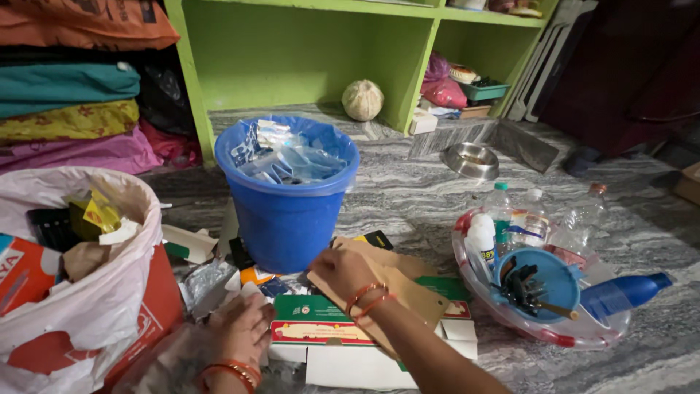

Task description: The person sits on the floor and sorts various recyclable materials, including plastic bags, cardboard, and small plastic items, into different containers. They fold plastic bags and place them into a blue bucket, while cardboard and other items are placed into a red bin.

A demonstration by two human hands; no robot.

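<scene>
— What is held by the right hand [343, 271]?

— A brown sheet of cardboard [394, 288] is pinched at its upper left edge, the fingers being closed on it. The sheet is spread out below and to the right of that grip, over flattened cartons [321, 332] printed in green, red and white.

— And the left hand [244, 328]?

— It is laid palm down on the pile of flattened cartons and crumpled foil wrappers [208, 284], lower and to the left of the right hand's grip. Whether anything is gripped beneath it cannot be told. Orange bangles [368, 298] are worn on both wrists.

— What is found around the grip?

— Just above and left of it a blue bucket [288, 211] is stood, filled with shiny wrappers. Far to the left a white plastic sack [95, 292] stuffed with boxes and scraps is seen. To the right, well apart, a clear plastic bag [539, 328] is laid on the grey stone floor [408, 197], with bottles [503, 211], a blue bowl [554, 281] and a blue container [627, 290] inside it. Beyond, a steel dish [472, 159] and green shelves [306, 51] are seen.
</scene>
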